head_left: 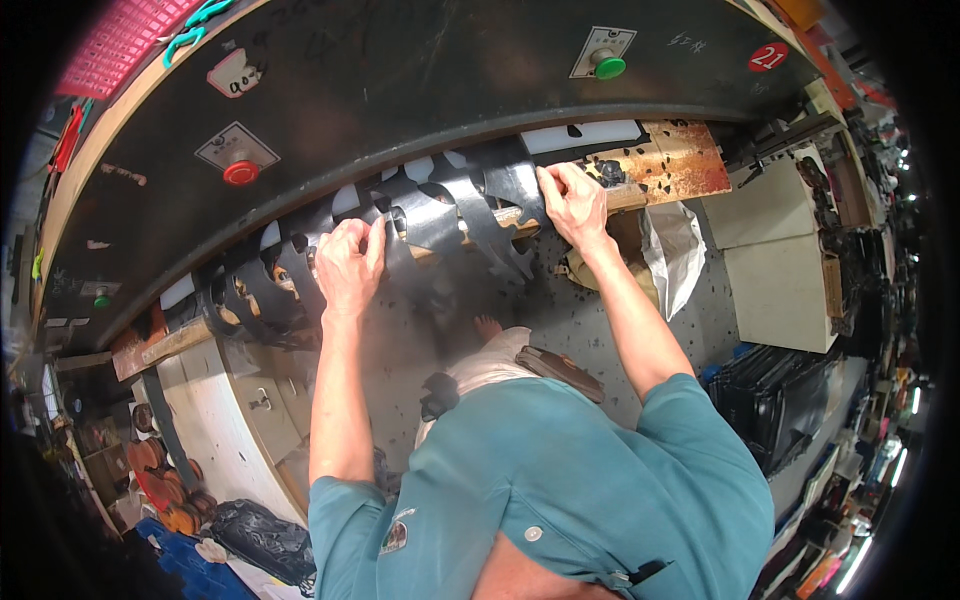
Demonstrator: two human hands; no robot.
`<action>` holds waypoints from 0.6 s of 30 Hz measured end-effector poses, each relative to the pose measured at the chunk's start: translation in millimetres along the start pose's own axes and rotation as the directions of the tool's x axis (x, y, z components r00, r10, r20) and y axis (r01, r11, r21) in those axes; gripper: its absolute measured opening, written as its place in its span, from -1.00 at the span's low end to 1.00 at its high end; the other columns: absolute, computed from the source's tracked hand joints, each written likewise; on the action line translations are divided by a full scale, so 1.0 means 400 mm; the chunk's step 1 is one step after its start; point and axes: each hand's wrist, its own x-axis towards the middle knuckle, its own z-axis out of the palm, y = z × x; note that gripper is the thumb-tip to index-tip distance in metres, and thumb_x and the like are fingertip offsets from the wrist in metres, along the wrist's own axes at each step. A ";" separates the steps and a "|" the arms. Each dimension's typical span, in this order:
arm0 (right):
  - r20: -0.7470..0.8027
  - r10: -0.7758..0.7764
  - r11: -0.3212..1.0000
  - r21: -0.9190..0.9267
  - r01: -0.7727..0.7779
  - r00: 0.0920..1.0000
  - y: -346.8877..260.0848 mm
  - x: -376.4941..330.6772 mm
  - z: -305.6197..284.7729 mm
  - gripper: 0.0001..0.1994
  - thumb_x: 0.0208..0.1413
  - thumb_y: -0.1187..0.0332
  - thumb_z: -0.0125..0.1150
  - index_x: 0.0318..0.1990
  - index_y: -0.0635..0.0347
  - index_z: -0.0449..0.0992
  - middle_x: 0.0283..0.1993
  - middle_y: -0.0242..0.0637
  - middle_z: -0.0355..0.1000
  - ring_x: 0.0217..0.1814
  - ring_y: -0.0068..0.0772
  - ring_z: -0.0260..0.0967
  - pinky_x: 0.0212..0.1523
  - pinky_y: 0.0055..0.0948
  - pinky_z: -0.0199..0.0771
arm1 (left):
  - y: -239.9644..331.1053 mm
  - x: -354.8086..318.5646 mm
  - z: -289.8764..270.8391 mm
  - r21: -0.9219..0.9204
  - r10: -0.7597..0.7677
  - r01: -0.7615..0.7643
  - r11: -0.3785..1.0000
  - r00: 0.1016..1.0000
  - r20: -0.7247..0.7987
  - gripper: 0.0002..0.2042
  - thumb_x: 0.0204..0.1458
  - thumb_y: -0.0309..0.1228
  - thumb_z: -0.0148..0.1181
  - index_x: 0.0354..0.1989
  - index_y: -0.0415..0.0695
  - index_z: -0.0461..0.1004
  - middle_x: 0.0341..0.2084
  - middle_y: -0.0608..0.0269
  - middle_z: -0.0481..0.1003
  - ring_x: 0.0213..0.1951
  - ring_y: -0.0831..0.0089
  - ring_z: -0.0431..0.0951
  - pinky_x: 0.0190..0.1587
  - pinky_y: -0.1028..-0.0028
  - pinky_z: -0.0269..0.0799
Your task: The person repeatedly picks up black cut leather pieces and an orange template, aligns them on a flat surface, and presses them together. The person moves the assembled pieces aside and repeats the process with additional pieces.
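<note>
A long glossy black sheet (430, 212), with many cut-out holes, lies across the bed under the machine's dark front. Its near edge hangs down in strips. My left hand (350, 262) is closed on the sheet's near edge, left of the middle, with thumb and fingers pinched together. Farther right, my right hand (577, 207) grips the sheet near its right end. White board (590, 136) shows behind the sheet and through some of its holes.
A red button (241, 173) and a green button (608, 66) sit on the dark machine front (420, 80). Small black scraps litter the wooden board (680, 165) and the floor. A white bag (672, 255) stands below at right. Pale cabinets (775, 260) flank the space.
</note>
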 end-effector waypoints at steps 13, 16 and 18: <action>0.049 0.136 0.988 0.072 -0.139 0.990 0.009 -0.007 0.003 -0.83 0.26 0.29 0.38 -0.28 0.20 0.64 -0.35 -0.16 0.58 -0.38 -0.14 0.57 -0.31 -0.24 0.54 | -0.007 -0.015 0.007 -0.054 0.021 -0.020 0.998 1.000 0.017 -0.69 0.13 -0.34 0.44 -0.52 -0.15 0.42 -0.56 0.19 0.50 -0.42 0.13 0.57 -0.26 0.18 0.39; 0.060 0.154 0.983 0.088 -0.158 0.986 0.014 -0.012 0.002 -0.82 0.26 0.29 0.38 -0.28 0.22 0.64 -0.38 -0.17 0.56 -0.42 -0.20 0.53 -0.33 -0.29 0.51 | -0.006 -0.020 0.009 -0.100 -0.019 0.023 0.995 0.999 0.043 -0.68 0.13 -0.32 0.43 -0.53 -0.14 0.42 -0.56 0.21 0.49 -0.40 0.14 0.57 -0.25 0.18 0.37; 0.061 0.174 0.980 0.089 -0.179 0.983 0.012 -0.016 0.000 -0.82 0.26 0.30 0.37 -0.28 0.23 0.64 -0.39 -0.17 0.55 -0.42 -0.22 0.52 -0.34 -0.30 0.50 | -0.005 -0.023 0.008 -0.068 -0.020 0.024 0.997 0.999 0.050 -0.69 0.12 -0.29 0.44 -0.53 -0.13 0.45 -0.55 0.21 0.50 -0.39 0.17 0.56 -0.26 0.18 0.33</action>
